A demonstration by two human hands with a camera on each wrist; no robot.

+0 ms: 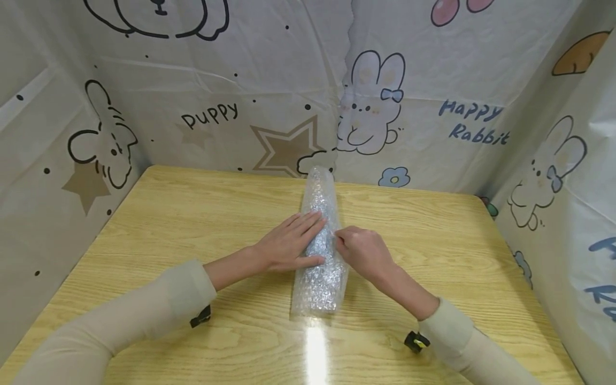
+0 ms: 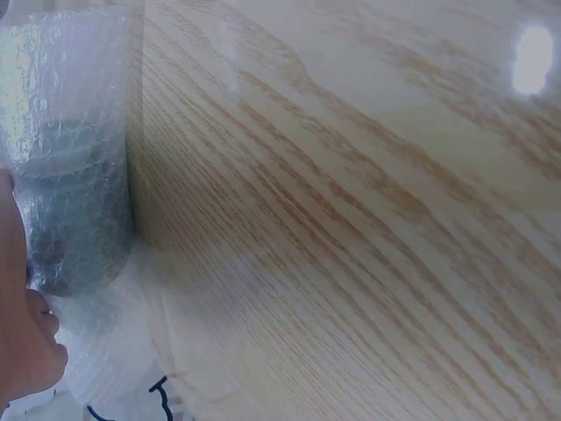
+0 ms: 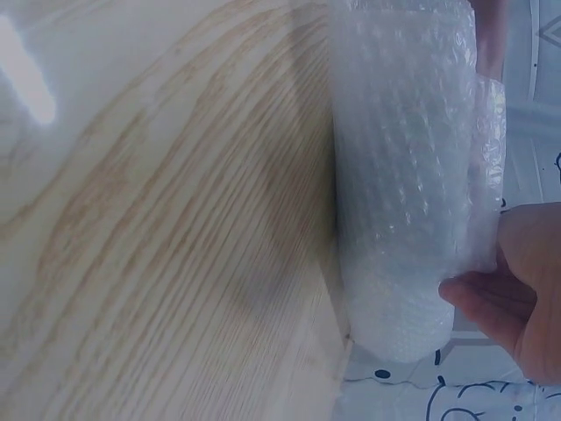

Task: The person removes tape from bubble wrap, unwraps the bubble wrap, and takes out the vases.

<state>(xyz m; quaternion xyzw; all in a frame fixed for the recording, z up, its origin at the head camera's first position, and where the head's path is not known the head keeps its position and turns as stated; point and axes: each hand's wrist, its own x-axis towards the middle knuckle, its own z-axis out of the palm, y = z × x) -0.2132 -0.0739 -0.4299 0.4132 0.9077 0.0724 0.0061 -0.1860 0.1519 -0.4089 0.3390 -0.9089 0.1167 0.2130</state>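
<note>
left hand (image 1: 289, 243): grip spread on bubble-wrap roll (image 1: 320, 286) (dark shape (image 2: 83, 250) inside) | right hand (image 1: 367, 252): grip pinching roll's edge (image 3: 487, 175)

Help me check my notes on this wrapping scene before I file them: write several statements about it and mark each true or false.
1. The left hand rests on top of the bubble wrap. True.
2. The right hand is well away from the bubble wrap. False: it pinches the wrap's edge.
3. The bubble wrap stands upright. False: it lies on its side, its length running away from the person.
4. A printed cloth behind the table bears the word "puppy". True.
5. The tabletop is plain black. False: it is yellowish with a wood-grain pattern.
</note>
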